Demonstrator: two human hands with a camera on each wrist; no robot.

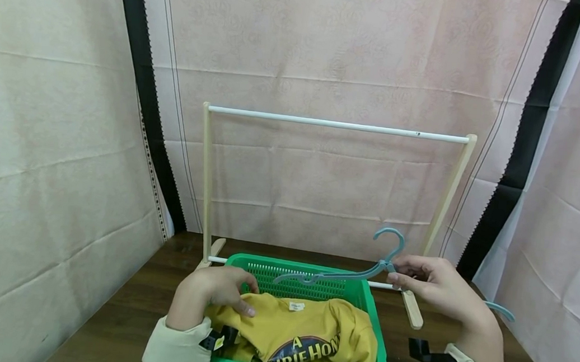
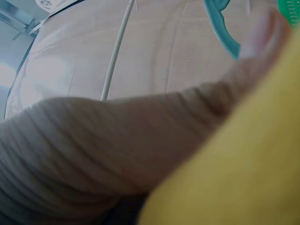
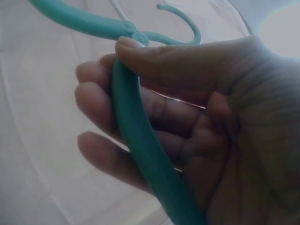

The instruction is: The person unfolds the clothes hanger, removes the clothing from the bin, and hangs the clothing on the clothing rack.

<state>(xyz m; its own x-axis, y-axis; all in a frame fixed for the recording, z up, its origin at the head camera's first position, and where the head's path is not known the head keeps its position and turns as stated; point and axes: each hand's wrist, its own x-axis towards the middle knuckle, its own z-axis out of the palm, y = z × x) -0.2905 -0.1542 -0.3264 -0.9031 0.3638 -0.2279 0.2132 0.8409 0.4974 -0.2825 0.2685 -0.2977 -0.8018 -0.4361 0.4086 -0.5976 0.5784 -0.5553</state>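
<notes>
A yellow shirt point(image 1: 305, 328) with a dark printed oval and lettering lies bunched in a green plastic basket point(image 1: 381, 350), its collar tag facing up. My left hand point(image 1: 216, 291) grips the shirt near its left shoulder, thumb on the near side and fingers behind the fabric edge. In the left wrist view, the thumb point(image 2: 255, 40) lies along the yellow cloth. My right hand point(image 1: 426, 280) holds a blue-green plastic clothes hanger point(image 1: 349, 276) by one arm, close to the hook. The right wrist view shows the hanger's jointed middle point(image 3: 136, 35) just above the thumb tip.
Behind the basket stands a small clothes rack with a white top bar point(image 1: 334, 124), pale uprights and wooden feet point(image 1: 412, 310). All of it rests on a dark brown wooden table point(image 1: 114, 309). Pale cloth walls point(image 1: 339, 50) enclose the back and sides.
</notes>
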